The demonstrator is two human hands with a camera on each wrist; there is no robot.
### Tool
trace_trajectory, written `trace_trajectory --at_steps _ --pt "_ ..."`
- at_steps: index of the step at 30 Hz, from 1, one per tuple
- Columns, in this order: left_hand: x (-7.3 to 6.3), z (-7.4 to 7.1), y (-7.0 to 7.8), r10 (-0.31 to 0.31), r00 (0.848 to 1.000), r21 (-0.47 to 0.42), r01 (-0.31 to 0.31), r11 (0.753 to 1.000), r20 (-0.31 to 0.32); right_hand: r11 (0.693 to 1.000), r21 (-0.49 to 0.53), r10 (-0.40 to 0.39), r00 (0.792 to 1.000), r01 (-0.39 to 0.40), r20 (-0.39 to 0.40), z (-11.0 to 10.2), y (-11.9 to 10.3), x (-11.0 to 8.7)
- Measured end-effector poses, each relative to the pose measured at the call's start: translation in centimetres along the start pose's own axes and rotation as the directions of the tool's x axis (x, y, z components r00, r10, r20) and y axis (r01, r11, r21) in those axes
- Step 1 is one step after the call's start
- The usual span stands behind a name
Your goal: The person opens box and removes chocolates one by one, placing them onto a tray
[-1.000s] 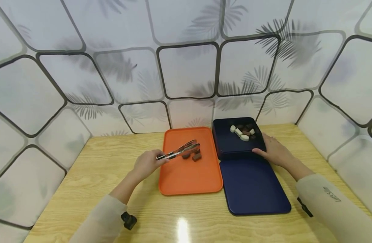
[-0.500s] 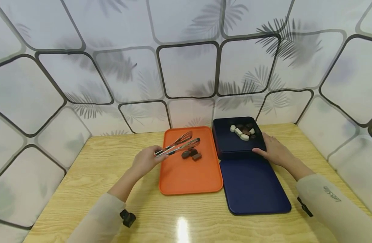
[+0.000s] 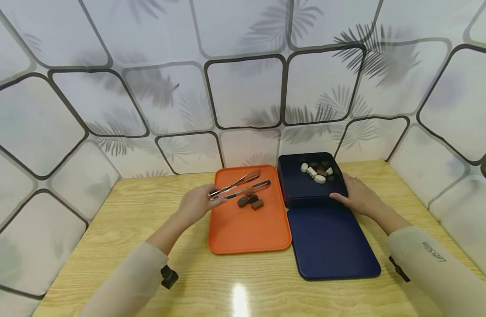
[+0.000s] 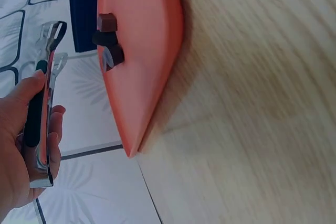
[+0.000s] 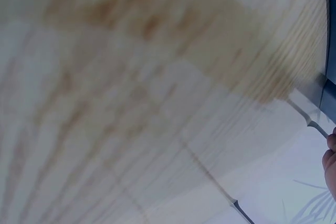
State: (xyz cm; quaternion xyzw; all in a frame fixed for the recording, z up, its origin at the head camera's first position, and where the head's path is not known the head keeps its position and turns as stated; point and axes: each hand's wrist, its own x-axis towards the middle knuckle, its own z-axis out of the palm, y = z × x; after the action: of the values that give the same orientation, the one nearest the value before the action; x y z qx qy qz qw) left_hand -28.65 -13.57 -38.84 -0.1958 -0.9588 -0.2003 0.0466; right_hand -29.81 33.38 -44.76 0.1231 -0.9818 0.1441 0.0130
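Note:
My left hand [image 3: 197, 203] holds metal tongs [image 4: 34, 114] with black grips, thumb on one side and fingers on the other. The tongs' two looped ends stand apart above the orange tray [image 3: 248, 233]. Below them on the tray lie several chocolates, among them a brown block [image 3: 257, 204] and a dark rounded piece [image 3: 242, 201]. Nothing sits between the tips in the left wrist view. My right hand [image 3: 360, 197] grips the near right corner of a dark blue box [image 3: 306, 193], thumb at its front rim, fingers along its side. White and brown chocolates [image 3: 320, 179] are gathered on the box.
A flat dark blue lid [image 3: 334, 246] lies in front of the box, beside the orange tray. All of it rests on a light wooden table [image 3: 127, 229]. A patterned cloth wall [image 3: 243, 92] encloses the table at the back and sides.
The tongs, nearly closed over the chocolates a second ago, have spread apart and lifted, then shifted slightly right. More of the dark chocolates now shows. The right hand and box have not moved.

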Motion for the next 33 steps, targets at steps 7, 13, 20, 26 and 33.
trace_trajectory --at_steps 7,13,20,26,33 --pt "1.9 0.0 1.6 -0.03 0.999 -0.031 0.031 0.999 0.043 1.0 0.001 0.004 1.0 -0.004 0.006 -0.2 -0.1 0.0" --pt "3.9 0.5 3.1 -0.033 0.997 -0.035 0.036 0.999 0.07 1.0 0.004 -0.006 1.0 0.006 -0.006 -0.1 0.1 0.2" --pt "5.9 1.1 4.6 -0.025 0.997 0.022 0.024 0.999 0.071 1.0 0.003 0.007 1.0 -0.007 0.002 0.2 0.2 0.1" --pt "7.0 2.1 6.0 -0.035 0.992 0.018 0.033 0.999 0.121 1.0 0.007 -0.001 1.0 0.001 0.001 0.2 0.3 0.1" --pt "7.9 3.5 7.6 -0.062 0.981 -0.093 0.08 0.992 0.185 1.0 0.011 -0.011 1.0 0.011 -0.005 0.4 0.6 0.3"
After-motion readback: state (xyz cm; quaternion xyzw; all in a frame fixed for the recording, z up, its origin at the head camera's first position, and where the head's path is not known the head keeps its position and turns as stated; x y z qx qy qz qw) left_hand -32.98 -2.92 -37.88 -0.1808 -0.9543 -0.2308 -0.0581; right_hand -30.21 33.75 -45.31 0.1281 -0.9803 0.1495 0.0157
